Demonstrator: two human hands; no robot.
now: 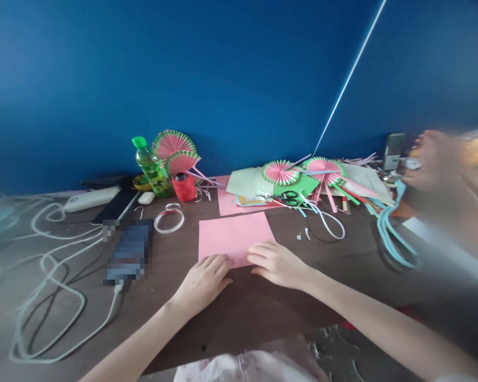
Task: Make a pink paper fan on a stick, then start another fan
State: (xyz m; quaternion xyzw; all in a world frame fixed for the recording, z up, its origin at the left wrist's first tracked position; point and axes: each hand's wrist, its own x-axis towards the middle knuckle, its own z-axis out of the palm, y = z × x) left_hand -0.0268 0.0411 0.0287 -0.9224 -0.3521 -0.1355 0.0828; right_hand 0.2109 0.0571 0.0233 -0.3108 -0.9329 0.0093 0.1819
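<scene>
At the near edge of the dark brown bench point(263, 313), the left hand point(207, 278) and the right hand point(276, 262) lie flat and spread, palms down, gripping nothing. The fingertips of both rest on the near edge of a pink paper sheet point(233, 236). The sheet is plain, matte and rectangular. It lies flat on the bench directly ahead of the person, its far corners free and its near edge partly covered by the fingers.

Left of the sheet lies a phone point(129, 252), with a white cable point(51, 297) looping from it across the bench. Just beyond are a ring of white tape point(169, 220), a red thread spool point(183, 187) and a green-capped bottle point(151, 167).

Farther back, pink-and-green pleated paper fans point(173, 148) stand behind the bottle. More fans point(281, 172) lie to the right among loose coloured sheets, scissors point(290, 199) and pale blue paper strips point(390, 233).

A deep blue wall point(223, 69) closes the scene behind the bench.
</scene>
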